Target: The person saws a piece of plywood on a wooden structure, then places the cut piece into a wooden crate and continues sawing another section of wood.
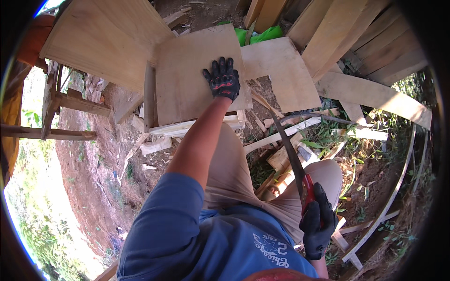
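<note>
My left hand (223, 83), in a black glove with red trim, lies flat with fingers spread on a pale plywood sheet (180, 82). The sheet rests on a wooden frame (194, 127) in front of my knees. In its own black glove, my right hand (318, 220) is closed around the red handle of a curved pruning saw (291, 152). Its long dark blade slants up and away to the left, the tip near the sheet's right side. The blade's teeth are too small to make out.
A larger plywood panel (110, 40) stands tilted at the left. Another cut piece (283, 75) lies to the right, with several boards (340, 35) leaning behind it. Wood offcuts (157, 146) litter the dirt. A wooden trestle (77, 104) is at far left, green cloth (267, 35) at the back.
</note>
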Tool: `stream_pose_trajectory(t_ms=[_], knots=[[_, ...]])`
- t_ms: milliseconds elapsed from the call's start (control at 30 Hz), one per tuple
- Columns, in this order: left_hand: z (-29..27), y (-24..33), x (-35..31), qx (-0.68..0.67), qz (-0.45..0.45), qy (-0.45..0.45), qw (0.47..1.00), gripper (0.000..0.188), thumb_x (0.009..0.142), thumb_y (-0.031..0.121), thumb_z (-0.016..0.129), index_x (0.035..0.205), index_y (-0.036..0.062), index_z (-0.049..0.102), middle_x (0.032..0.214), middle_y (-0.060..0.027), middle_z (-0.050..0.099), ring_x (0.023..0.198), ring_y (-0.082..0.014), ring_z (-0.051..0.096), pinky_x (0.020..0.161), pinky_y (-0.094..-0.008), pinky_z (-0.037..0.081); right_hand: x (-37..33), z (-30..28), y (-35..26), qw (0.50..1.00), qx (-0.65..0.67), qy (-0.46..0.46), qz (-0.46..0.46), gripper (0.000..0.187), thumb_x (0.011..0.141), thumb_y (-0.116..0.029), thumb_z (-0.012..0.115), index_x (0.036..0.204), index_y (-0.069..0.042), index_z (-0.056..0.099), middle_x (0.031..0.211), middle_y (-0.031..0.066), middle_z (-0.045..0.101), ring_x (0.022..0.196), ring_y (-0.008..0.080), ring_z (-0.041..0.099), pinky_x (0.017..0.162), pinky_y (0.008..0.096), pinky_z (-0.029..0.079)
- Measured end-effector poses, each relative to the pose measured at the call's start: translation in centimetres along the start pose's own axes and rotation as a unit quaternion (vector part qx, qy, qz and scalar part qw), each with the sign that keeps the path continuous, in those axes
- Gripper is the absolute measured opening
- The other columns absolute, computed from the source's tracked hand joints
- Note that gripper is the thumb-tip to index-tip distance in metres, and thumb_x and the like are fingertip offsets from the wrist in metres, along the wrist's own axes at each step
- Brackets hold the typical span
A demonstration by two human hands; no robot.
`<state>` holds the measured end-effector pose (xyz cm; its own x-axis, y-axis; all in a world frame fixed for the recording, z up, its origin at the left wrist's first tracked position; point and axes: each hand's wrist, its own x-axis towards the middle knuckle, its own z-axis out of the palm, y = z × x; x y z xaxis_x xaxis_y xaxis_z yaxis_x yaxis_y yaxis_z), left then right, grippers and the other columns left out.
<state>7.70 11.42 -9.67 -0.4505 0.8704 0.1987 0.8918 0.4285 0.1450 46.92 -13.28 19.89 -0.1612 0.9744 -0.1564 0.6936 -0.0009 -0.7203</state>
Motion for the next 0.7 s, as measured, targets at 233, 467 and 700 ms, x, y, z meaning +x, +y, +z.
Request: stream_pose_trajectory(t_ms=[233, 467, 700], knots=[[-2.5, 2.2, -7.3, -0.052, 0.051, -0.011, 0.997, 0.103, 0.099, 0.067, 0.062, 0.165, -0.0066, 0.035, 0.169, -0.0356, 0.036, 0.158, -0.0542, 0.032, 0.128, -0.0703, 0.021, 0.0, -1.7, 2.1, 0.995, 0.094, 0.015, 0.037, 0.045, 0.107, -0.019, 0.061, 0.145, 0.004, 0.066, 0.092, 0.0144, 0.075, 0.070, 0.0167, 0.069, 0.068, 0.0360, 0.054], [-5.5, 5.3, -10.6, 0.040, 0.092, -0.131, 0.986, 0.103, 0.096, 0.055, 0.072, 0.167, -0.0076, 0.030, 0.169, -0.0367, 0.033, 0.154, -0.0549, 0.038, 0.123, -0.0692, 0.033, 2.0, -0.6, 6.1, 0.999, 0.031, -0.028, -0.025, 0.043, 0.106, -0.021, 0.066, 0.144, -0.002, 0.069, 0.114, 0.0207, 0.080, 0.101, 0.0311, 0.079, 0.088, 0.0404, 0.058], [-4.6, 5.2, -8.5, 0.195, 0.135, -0.008, 0.971, 0.049, 0.096, 0.026, 0.065, 0.132, -0.0067, 0.063, 0.120, -0.0253, 0.068, 0.116, -0.0431, 0.068, 0.091, -0.0526, 0.058, 13.2, 0.9, 8.9, 0.976, 0.034, 0.183, -0.111, 0.039, 0.109, -0.020, 0.063, 0.146, -0.007, 0.068, 0.134, 0.0221, 0.075, 0.125, 0.0384, 0.072, 0.106, 0.0439, 0.054]])
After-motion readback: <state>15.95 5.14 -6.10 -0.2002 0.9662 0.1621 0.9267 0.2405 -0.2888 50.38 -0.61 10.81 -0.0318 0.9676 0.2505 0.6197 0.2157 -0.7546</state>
